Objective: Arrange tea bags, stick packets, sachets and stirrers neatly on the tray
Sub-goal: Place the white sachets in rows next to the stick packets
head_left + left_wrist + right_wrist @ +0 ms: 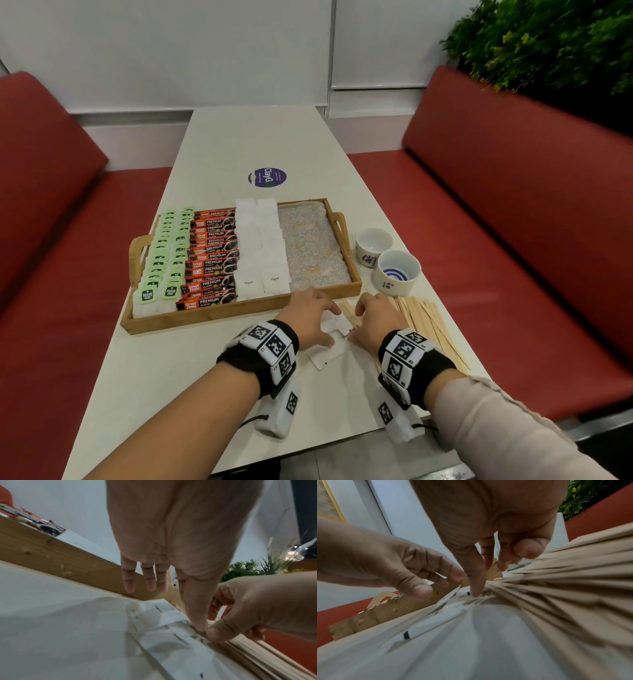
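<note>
The wooden tray [205, 320] holds rows of green tea bags [161, 260], orange stick packets [212, 260] and white sugar sachets [263, 253]; its patterned right part [311, 246] is bare. Loose white sachets [334, 323] [171, 635] lie on the table in front of the tray. Wooden stirrers [424, 318] [556, 588] fan out to their right. My left hand [308, 315] [171, 547] hovers over the sachets, fingers straight, thumb touching down on them. My right hand [376, 318] [488, 520] sits beside it, thumb on the stirrer ends, fingers curled; whether it holds one is unclear.
Two white ceramic cups [373, 245] [397, 272] stand right of the tray, just behind the stirrers. A round blue sticker [267, 177] marks the table beyond the tray. Red benches [513, 205] flank the table, with a plant [548, 44] behind the right one.
</note>
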`<state>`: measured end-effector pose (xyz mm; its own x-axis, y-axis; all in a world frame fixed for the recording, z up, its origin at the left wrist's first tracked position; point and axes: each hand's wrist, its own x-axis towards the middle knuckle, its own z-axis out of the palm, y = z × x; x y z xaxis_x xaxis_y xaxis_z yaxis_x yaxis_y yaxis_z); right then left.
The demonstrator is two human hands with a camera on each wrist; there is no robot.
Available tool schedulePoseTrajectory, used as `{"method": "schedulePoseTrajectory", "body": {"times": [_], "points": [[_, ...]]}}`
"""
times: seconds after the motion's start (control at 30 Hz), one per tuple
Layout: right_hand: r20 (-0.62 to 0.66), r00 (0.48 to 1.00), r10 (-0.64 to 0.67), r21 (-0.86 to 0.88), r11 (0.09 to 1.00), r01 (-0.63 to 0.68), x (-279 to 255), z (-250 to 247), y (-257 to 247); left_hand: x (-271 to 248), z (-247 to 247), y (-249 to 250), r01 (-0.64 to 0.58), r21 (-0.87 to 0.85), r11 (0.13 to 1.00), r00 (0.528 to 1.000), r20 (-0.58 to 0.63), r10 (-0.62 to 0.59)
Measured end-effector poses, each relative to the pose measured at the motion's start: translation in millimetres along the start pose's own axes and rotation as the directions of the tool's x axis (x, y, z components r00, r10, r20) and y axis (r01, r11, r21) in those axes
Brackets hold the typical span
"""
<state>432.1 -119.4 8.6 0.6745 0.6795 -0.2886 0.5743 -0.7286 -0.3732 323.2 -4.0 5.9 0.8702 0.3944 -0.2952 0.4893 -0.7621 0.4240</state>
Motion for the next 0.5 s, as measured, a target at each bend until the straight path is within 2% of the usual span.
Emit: {"method": "schedulePoseTrajectory", "body": {"times": [0.1, 0.2, 0.37, 0.5], "points": [[-0.012, 1.000, 0.012, 0.012, 1.000, -0.011, 6, 0, 3, 4, 3, 3, -0.014, 0.134, 0.991, 0.996, 0.090, 0.002], [-0.006, 1.000, 0.028, 0.018, 0.999, -0.028, 11, -2, 7, 6, 5, 2, -0.009, 0.186, 0.983, 0.990, 0.143, -0.018], [-0.030, 0.998, 0.054, 0.040, 0.998, -0.053, 15, -8, 12, 9, 2, -2, -0.002, 0.175, 0.985, 0.989, 0.146, -0.024], [-0.019, 1.000, 0.014, 0.052, 0.999, -0.013, 17, -6, 10, 12, 1, -5, 0.026, 0.079, 0.997, 0.992, 0.124, -0.036]]}}
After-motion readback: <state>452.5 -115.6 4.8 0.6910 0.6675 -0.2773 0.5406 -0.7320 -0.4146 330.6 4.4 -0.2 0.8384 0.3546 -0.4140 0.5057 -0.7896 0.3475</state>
